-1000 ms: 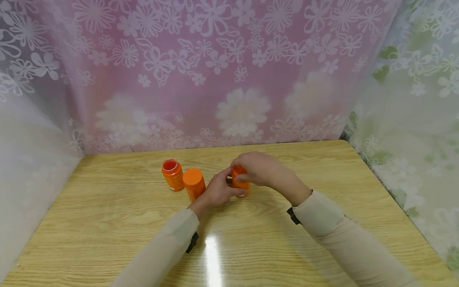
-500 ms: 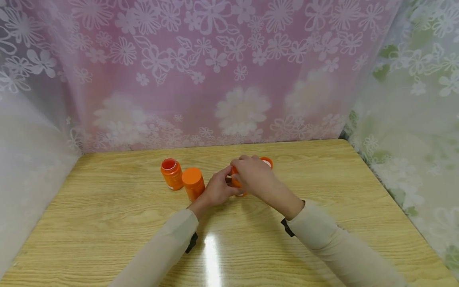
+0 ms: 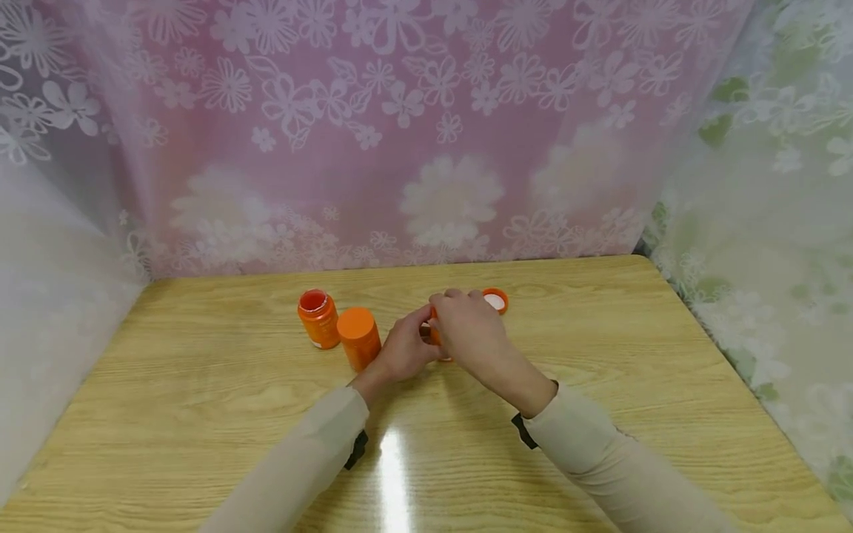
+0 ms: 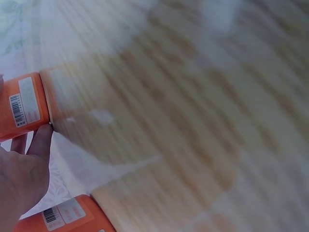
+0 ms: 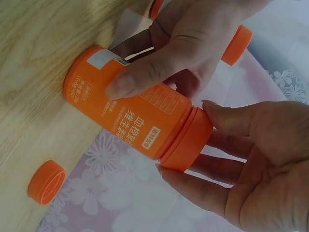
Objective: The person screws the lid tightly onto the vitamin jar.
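Upright on the table stands an orange pill bottle, gripped around its body by my left hand. Its orange cap sits on the neck, and the fingertips and thumb of my right hand pinch the cap's rim. In the head view my right hand covers most of this bottle. Left of my left hand are a second orange bottle with its cap on and an uncapped orange bottle. A loose orange cap lies behind my right hand, white inside facing up.
The wooden table ends at a pink floral curtain behind. A pale green floral curtain hangs along the right side. The capped second bottle stands close beside my left wrist.
My right hand has shifted slightly left and toward me around the bottle's top, and its wrist has lowered. The loose cap, hidden a second ago, has come into sight. My left hand stays nearly still.
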Available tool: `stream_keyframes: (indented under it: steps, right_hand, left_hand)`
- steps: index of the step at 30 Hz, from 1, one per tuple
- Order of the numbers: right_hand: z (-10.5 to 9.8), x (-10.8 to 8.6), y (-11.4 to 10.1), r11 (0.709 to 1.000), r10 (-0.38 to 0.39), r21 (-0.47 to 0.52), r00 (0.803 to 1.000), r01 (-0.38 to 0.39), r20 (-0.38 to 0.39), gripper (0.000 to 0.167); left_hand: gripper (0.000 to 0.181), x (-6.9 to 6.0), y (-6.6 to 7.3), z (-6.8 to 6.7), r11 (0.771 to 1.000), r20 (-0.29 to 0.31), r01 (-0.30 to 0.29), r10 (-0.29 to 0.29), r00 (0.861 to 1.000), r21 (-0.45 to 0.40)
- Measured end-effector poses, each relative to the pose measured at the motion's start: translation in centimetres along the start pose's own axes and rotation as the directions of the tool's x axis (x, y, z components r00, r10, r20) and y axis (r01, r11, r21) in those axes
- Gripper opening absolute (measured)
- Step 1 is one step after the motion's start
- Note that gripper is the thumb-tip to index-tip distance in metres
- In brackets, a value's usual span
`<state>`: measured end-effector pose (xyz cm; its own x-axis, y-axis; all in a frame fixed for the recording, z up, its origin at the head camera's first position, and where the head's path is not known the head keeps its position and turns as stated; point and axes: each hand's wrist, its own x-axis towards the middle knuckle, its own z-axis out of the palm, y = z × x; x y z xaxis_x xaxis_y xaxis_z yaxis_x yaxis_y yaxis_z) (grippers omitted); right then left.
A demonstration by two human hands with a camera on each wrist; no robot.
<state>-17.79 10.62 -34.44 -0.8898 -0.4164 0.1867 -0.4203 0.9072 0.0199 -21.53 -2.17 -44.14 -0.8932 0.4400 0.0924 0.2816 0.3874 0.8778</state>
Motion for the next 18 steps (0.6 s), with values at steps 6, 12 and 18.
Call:
stream_keyframes:
  steps: [6,12,18]
  right_hand:
    - [0.05,0.12,-0.54,0.997,0.069,0.021,0.997,-0.070,0.047,0.018]
    - [0.01,0.23,-0.76,0.996,0.092,0.002,0.993,-0.092,0.068,0.018]
    - [-0.04,0.24,-0.60,0.996,0.087,-0.008,0.994,-0.087,0.072,0.019]
  left_hand:
    - [0.059,-0.06,0.08,0.14,1.000,-0.015,0.009,-0.009,1.000,0.004]
    - [0.061,-0.15,0.11,0.40,0.999,-0.034,0.033,-0.032,0.999,0.026]
    - [0.060,0.05,0.22,0.44,0.998,-0.045,0.024,-0.022,0.999,0.050]
